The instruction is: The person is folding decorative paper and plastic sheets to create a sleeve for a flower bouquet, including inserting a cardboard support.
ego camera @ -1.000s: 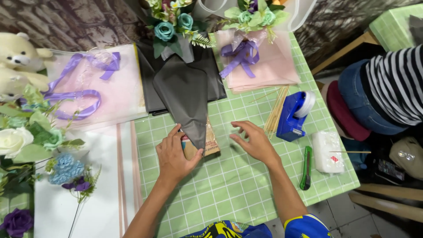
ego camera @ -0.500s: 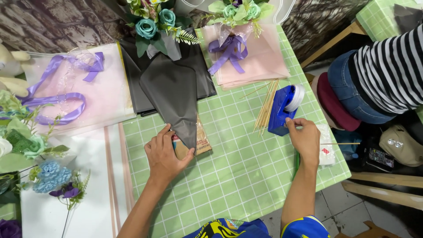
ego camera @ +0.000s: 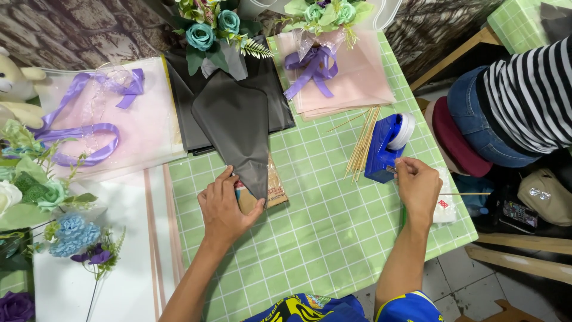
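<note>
My left hand (ego camera: 225,209) presses on the narrow lower end of a dark grey paper cone (ego camera: 235,128) wrapped around a bunch of teal and green flowers (ego camera: 208,27); a brown wrapper (ego camera: 275,189) pokes out under the cone's tip. My right hand (ego camera: 417,188) is at the front edge of a blue tape dispenser (ego camera: 386,146) with a white roll, fingertips pinched at its cutter. Whether tape is between the fingers is too small to tell. Both rest on a green checked table cover (ego camera: 322,226).
Thin wooden sticks (ego camera: 361,140) lie left of the dispenser. A second bouquet with purple ribbon on pink paper (ego camera: 333,65) lies behind it. Pink wrap with purple ribbon (ego camera: 95,119), loose flowers (ego camera: 71,232) and white sheets are at left. A seated person in stripes (ego camera: 524,95) is at right.
My right hand left the cone's side and travelled right to the blue tape dispenser, settling at its front. My left hand stayed on the cone's tip.
</note>
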